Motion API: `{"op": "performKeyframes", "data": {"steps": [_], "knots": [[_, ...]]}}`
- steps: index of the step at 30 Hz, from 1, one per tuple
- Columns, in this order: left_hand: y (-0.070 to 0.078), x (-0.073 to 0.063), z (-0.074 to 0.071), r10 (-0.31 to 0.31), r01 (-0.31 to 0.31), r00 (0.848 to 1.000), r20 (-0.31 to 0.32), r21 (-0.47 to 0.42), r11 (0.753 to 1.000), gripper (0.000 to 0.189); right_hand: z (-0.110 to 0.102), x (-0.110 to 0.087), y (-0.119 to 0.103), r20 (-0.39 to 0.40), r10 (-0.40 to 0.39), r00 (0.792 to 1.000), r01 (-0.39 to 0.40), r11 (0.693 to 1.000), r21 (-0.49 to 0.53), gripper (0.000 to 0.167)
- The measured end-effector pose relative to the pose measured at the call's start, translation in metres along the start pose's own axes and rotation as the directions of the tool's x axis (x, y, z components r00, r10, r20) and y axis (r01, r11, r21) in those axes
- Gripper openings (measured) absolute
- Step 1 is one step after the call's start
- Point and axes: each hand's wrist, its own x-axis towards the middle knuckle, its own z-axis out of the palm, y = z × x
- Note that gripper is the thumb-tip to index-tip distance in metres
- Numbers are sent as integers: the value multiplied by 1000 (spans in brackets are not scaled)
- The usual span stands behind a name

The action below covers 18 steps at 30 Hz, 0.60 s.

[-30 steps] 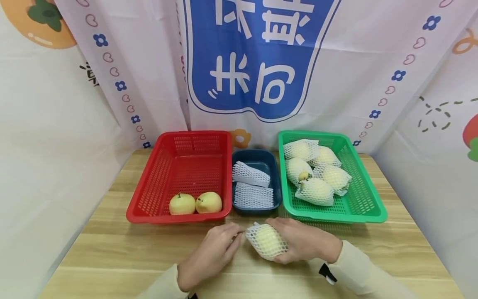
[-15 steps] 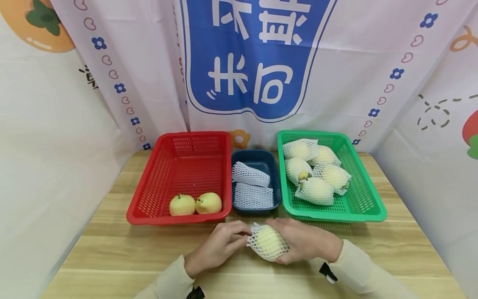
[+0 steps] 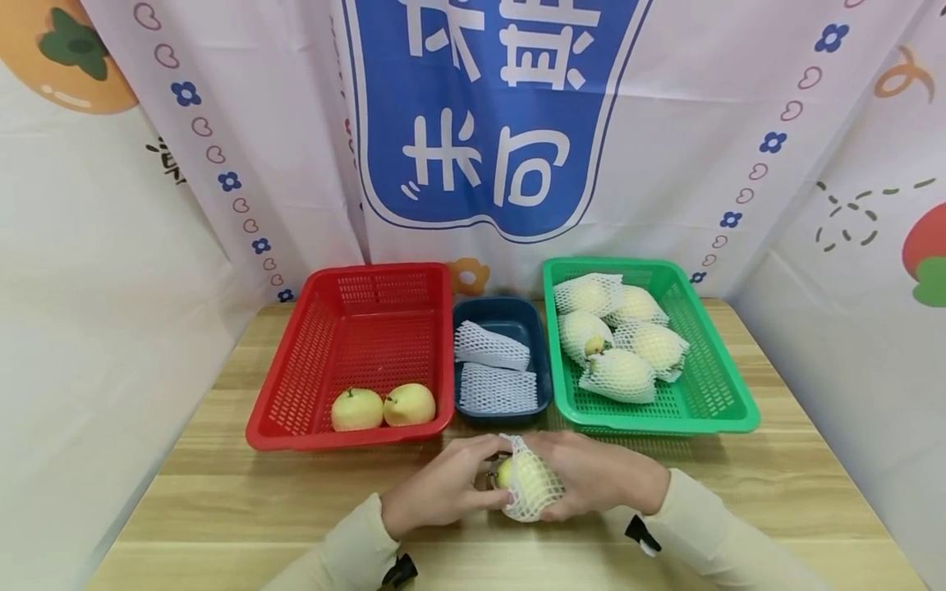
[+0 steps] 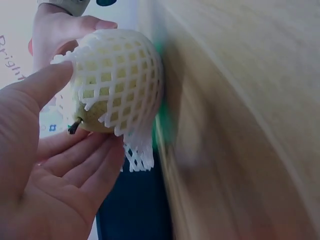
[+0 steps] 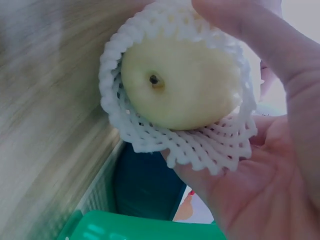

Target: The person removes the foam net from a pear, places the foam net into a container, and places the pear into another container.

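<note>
A pale yellow pear [image 5: 180,85] sits inside a white foam net sleeve [image 4: 120,75] close over the table, in front of the baskets. My right hand [image 3: 602,472] grips the netted pear from the right, thumb and fingers around it. From the left, my left hand [image 3: 451,484] pinches the sleeve's edge, its thumb on the net near the stem end and its fingers at the far side. The stem [image 4: 75,125] pokes out of the net opening in the left wrist view. In the right wrist view the pear's other end shows bare within the sleeve's wide mouth.
A red basket [image 3: 296,439] at left holds two bare pears [image 3: 384,406]. The dark blue bin [image 3: 543,361] in the middle holds folded net sleeves [image 3: 495,369]. On the right, a green basket [image 3: 727,361] contains several netted pears [image 3: 621,376]. A printed cloth [image 3: 296,123] hangs behind.
My left hand has moved right onto the sleeve's left end. The net there has been drawn back, and the pear's stem end now shows. My right hand keeps its grip.
</note>
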Motion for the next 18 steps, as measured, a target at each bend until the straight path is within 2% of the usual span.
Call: {"op": "performKeyframes", "data": {"steps": [8, 18], "knots": [[10, 8, 4, -10, 12, 999, -44, 34, 999, 56, -5, -2, -2, 1, 16, 1000, -16, 1000, 0, 81], [13, 14, 10, -47, 47, 997, -59, -1, 999, 54, -4, 0, -2, 19, 60, 998, -61, 997, 48, 72]]}}
